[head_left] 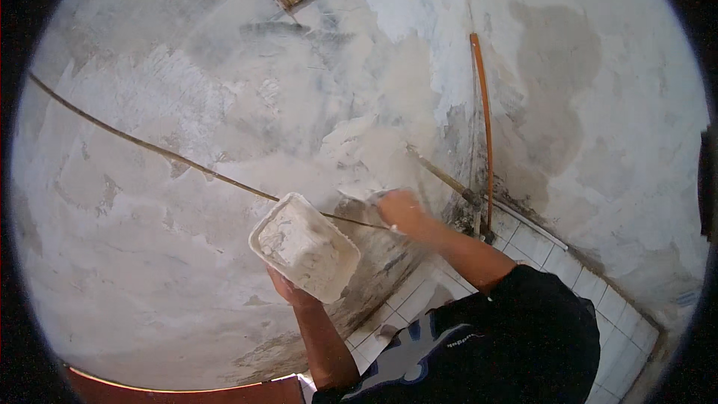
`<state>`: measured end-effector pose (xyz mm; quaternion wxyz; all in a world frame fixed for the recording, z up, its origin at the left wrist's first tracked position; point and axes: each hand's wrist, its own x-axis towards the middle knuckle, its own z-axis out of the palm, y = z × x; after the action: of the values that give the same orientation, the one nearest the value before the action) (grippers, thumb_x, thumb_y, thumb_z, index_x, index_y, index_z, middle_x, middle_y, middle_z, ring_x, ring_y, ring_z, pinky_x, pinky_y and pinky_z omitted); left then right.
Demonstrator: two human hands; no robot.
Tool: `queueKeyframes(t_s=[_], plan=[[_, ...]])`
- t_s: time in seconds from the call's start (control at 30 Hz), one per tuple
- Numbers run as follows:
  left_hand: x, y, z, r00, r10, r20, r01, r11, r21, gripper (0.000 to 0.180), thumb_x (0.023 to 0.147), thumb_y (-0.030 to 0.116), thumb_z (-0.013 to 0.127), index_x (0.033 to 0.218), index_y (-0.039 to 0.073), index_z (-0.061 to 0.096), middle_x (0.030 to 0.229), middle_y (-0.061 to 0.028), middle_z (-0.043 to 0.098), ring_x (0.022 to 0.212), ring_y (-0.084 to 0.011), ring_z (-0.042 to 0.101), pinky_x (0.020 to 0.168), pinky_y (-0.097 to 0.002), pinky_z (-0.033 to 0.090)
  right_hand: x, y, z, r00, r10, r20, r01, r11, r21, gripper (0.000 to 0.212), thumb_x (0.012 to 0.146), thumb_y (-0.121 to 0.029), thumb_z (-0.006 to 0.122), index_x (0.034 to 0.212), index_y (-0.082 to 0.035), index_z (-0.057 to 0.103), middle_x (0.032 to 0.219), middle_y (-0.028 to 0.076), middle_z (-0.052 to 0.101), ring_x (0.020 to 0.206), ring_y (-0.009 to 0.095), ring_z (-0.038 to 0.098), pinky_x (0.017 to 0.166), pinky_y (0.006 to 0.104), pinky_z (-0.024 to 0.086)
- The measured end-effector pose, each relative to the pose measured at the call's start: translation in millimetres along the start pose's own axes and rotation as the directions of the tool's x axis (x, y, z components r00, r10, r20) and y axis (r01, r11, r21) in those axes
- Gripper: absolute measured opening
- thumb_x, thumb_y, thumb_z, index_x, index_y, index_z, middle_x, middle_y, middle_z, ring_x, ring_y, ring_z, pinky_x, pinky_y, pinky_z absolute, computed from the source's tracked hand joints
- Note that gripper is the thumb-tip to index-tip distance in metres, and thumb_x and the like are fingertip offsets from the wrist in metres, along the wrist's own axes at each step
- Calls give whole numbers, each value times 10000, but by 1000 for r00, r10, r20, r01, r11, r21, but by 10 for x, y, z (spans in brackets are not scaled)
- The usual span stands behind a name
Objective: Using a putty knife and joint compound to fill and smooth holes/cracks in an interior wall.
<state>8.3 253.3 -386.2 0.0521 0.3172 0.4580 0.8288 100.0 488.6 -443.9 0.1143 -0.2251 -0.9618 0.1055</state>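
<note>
My left hand (293, 292) grips from below a white rectangular tub (303, 245) smeared with plaster, held tilted in front of the wall. My right hand (401, 211) is closed around the handle of a putty knife (357, 194), whose blade lies pressed against the patchy white plastered wall (224, 105), just right of the tub. The blade is partly hidden by plaster and the tub's rim.
A thin dark cable (164, 153) runs slantwise across the wall. An orange pipe (485, 112) stands in the corner beside a grey pipe (445, 178). White floor tiles (591, 284) lie at lower right. A reddish edge (172, 393) shows at the bottom.
</note>
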Motion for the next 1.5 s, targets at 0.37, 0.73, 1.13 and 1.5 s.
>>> queueKeyframes(t_s=[0.37,0.73,1.13,1.5], plan=[[-108,341,132,992,-110,-66,113,993,42,630,963,490,421,1402,44,348,1293,-121,496,1138,-259,544,931,-406,477,457,295,-731,795,279,-539,-342,940,-19,120,762,-198,613,729,-109,688,688,122,647,689,294,651,570,430,501],[-138,539,-107,999,-19,-48,16,998,-53,737,907,525,525,1408,18,336,1315,-130,489,1153,-266,541,938,-418,476,-234,-416,-581,968,-31,-248,103,954,281,180,810,-182,605,910,-54,683,785,156,678,745,335,674,650,459,534],[-252,353,-371,994,86,-72,-87,996,-3,707,911,489,533,1390,2,353,1310,-166,501,1143,-295,556,937,-430,490,544,-934,-847,841,36,-540,-54,998,-19,183,756,-148,628,929,-102,664,835,85,682,873,255,663,661,405,536],[106,540,158,996,93,-12,-93,970,-225,553,969,362,464,1364,-17,380,1289,-177,522,1117,-306,576,920,-440,516,-3,-145,-1356,938,-264,-223,290,953,92,234,752,-143,677,967,-51,668,808,131,673,748,295,668,665,397,527]])
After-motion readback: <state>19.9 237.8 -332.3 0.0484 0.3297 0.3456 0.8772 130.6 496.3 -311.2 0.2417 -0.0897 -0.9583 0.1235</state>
